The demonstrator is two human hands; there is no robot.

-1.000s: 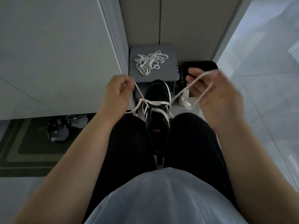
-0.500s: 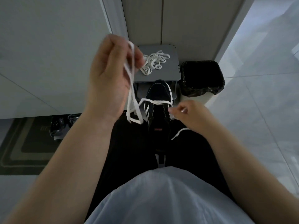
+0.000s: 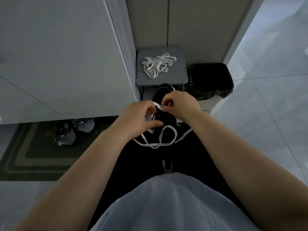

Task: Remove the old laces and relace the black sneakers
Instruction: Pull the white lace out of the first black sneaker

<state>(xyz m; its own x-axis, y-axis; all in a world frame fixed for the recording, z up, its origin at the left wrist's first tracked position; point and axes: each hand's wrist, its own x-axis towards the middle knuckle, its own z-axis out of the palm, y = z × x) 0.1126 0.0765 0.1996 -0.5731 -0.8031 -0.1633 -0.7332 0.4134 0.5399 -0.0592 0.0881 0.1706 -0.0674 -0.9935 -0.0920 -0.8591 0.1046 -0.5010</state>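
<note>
A black sneaker (image 3: 164, 91) with white stripes lies between my knees, toe pointing away from me. My left hand (image 3: 140, 118) and my right hand (image 3: 179, 102) meet over its eyelets, mostly hiding them. My right hand pinches the white lace (image 3: 160, 144) near its tip, just above the shoe. My left hand curls round another stretch of that lace. The loose part of the lace trails in loops over my black trousers. A pile of white laces (image 3: 157, 65) sits on the grey stool (image 3: 179, 74) beyond the shoe.
A black-lined waste bin (image 3: 210, 80) stands right of the stool. Grey sneakers (image 3: 73, 130) sit on a dark mat (image 3: 33, 157) at the left. A white cabinet wall (image 3: 58, 64) rises on the left; pale tiled floor (image 3: 266, 97) spreads to the right.
My left hand came down from high at the left to the shoe. My right hand moved up and left to meet it. The lace now lies slack on my lap.
</note>
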